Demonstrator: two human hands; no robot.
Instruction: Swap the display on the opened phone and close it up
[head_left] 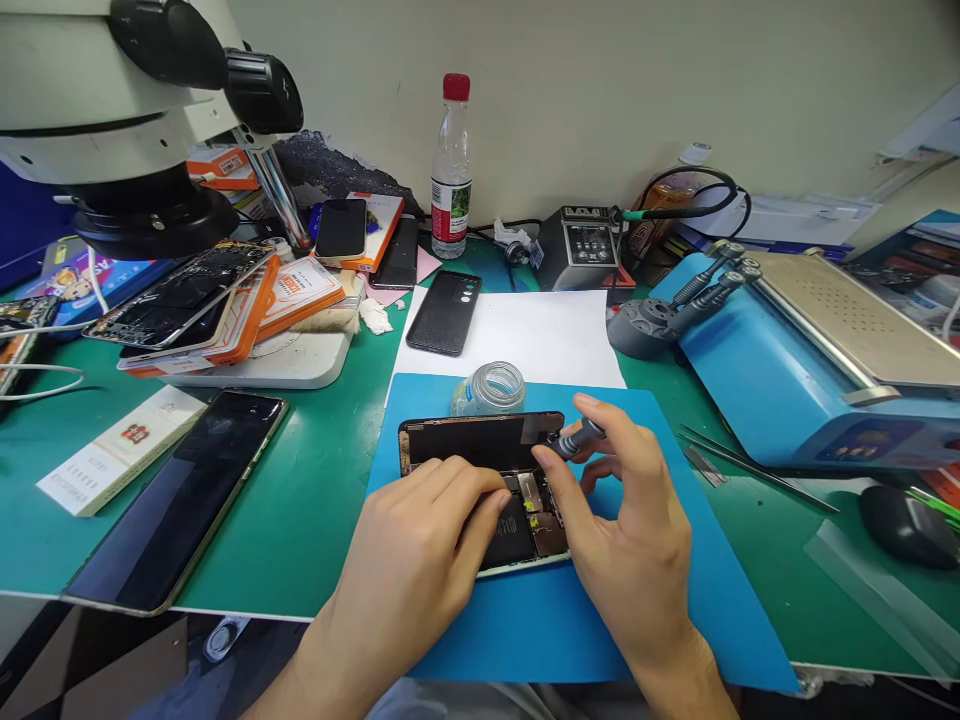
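Note:
An opened phone (480,445) with its insides exposed lies on a blue mat (660,570) in front of me. My left hand (420,550) rests flat on the phone's lower half, fingers stretched over the battery area. My right hand (634,510) is closed around a small grey screwdriver (577,438), whose tip points at the phone's upper right part. A small glass jar (489,388) stands just behind the phone.
A microscope (142,110) hangs at the upper left over a stack of phones and orange boxes (225,300). A dark phone (180,495) lies at left. A black case (444,312), water bottle (451,165), soldering station (581,245), blue machine (780,360) and tweezers (757,465) surround the mat.

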